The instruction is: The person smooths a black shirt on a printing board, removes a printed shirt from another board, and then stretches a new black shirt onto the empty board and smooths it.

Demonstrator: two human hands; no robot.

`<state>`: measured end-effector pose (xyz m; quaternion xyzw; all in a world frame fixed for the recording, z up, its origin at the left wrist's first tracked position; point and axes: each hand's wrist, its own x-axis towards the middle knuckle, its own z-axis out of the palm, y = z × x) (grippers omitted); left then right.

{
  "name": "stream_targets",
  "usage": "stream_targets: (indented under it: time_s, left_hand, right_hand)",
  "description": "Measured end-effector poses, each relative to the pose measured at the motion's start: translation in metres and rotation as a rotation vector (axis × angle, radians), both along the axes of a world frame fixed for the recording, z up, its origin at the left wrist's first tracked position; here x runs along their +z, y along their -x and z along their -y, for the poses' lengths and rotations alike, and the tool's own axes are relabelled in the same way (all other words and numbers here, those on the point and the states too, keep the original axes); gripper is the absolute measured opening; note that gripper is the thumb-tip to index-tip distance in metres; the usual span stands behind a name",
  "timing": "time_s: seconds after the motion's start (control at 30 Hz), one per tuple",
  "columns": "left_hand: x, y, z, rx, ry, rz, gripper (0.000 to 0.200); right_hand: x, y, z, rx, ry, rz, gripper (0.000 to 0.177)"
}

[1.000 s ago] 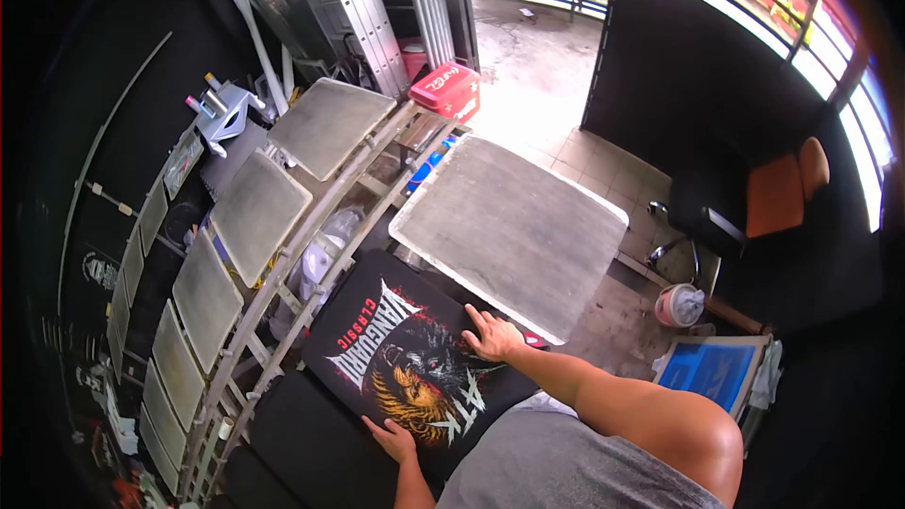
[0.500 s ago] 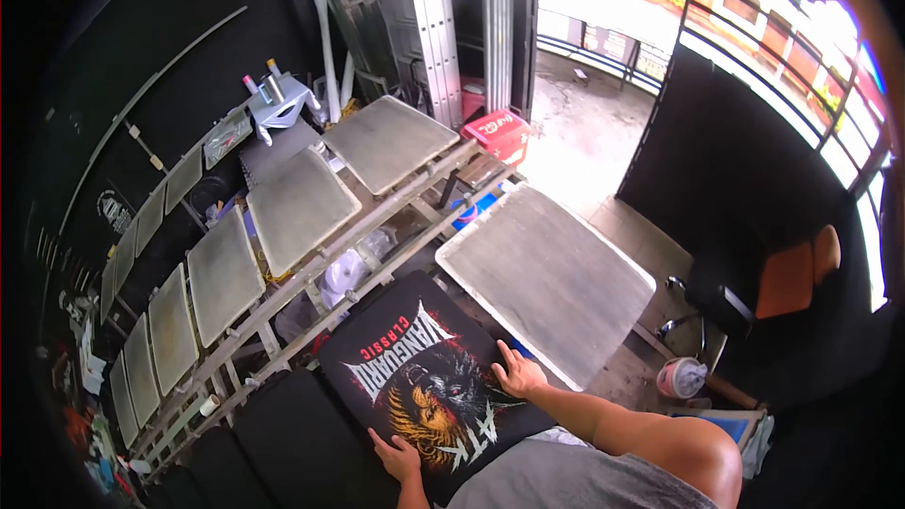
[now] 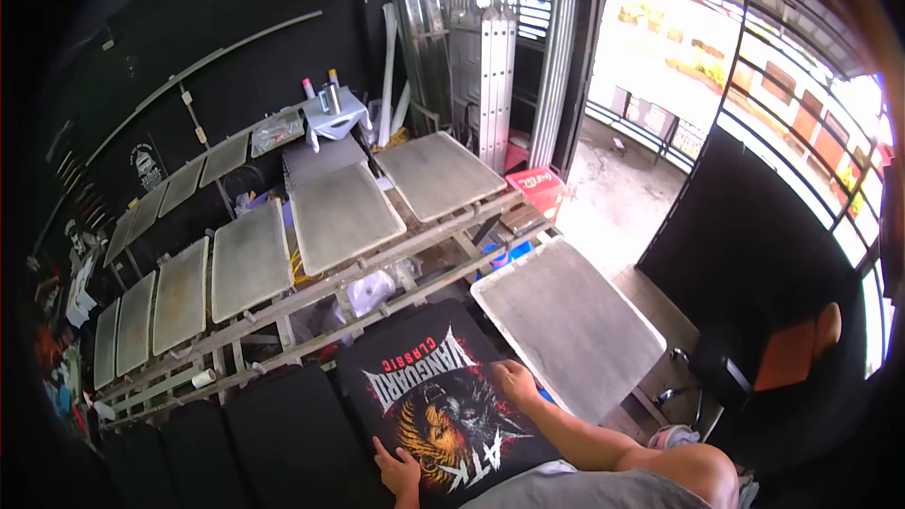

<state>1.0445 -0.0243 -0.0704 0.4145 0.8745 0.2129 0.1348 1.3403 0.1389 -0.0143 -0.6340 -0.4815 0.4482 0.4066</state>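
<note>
A black T-shirt (image 3: 443, 349) lies flat over a board in front of me, its print upside down to me. The print has "VANGUARD CLASSIC" lettering, a gold and grey beast's head and "ATK". My left hand (image 3: 400, 477) rests at the shirt's left edge near the print, index finger stretched and thumb apart. At the right edge, my right hand (image 3: 516, 385) has its fingers bent in against the black cloth, and they look closed on it. The fingertips there are partly hidden.
A bare grey board (image 3: 570, 325) stands right of the shirt. More black-covered boards (image 3: 287, 434) lie to the left. Beyond a metal rail frame is a row of grey boards (image 3: 344, 217). A red box (image 3: 537, 190), ladder (image 3: 497, 85) and orange chair (image 3: 790, 353) stand farther off.
My view has tilted up and turned left. My right hand went from lying flat with spread fingers to bent fingers at the shirt's edge. My left hand stays by the left edge.
</note>
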Motion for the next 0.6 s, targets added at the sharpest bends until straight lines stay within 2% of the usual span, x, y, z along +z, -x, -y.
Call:
stream_targets:
  time_s: [0.03,0.1,0.17,0.23,0.3,0.37,0.43,0.47,0.53,0.6]
  left_hand:
    - [0.005,0.001,-0.003,-0.002,0.027,0.007,0.07]
    - [0.014,-0.002,-0.009,0.018,0.052,0.02,0.07]
    - [0.014,-0.001,-0.004,0.016,0.086,0.017,0.069]
    - [0.015,-0.001,-0.002,0.007,0.065,0.002,0.069]
    - [0.025,-0.004,-0.003,0.003,0.066,0.066,0.066]
    - [0.038,-0.007,-0.001,0.008,0.067,0.077,0.066]
    - [0.062,-0.007,0.004,-0.005,0.13,0.114,0.067]
    - [0.068,-0.006,0.007,-0.01,0.161,0.134,0.068]
    - [0.067,-0.005,0.01,-0.007,0.162,0.131,0.067]
    - [0.062,-0.006,0.007,-0.01,0.158,0.132,0.066]
  right_hand:
    - [0.066,0.019,-0.006,0.034,0.139,-0.34,0.032]
    - [0.175,0.032,-0.018,0.322,-0.043,-0.352,0.026]
    - [0.271,0.037,-0.014,0.616,-0.336,-0.489,0.023]
    - [0.352,0.044,0.005,0.899,-0.618,-0.753,0.025]
    - [0.417,0.043,0.025,1.181,-0.83,-0.758,0.026]
    - [0.46,0.052,0.046,1.389,-0.897,-0.803,0.026]
    - [0.474,0.07,0.067,1.473,-0.976,-0.977,0.02]
    - [0.47,0.083,0.073,1.477,-0.974,-0.982,0.02]
    - [0.46,0.106,0.086,1.485,-1.165,-1.342,0.047]
    - [0.459,0.106,0.093,1.471,-1.07,-1.395,0.044]
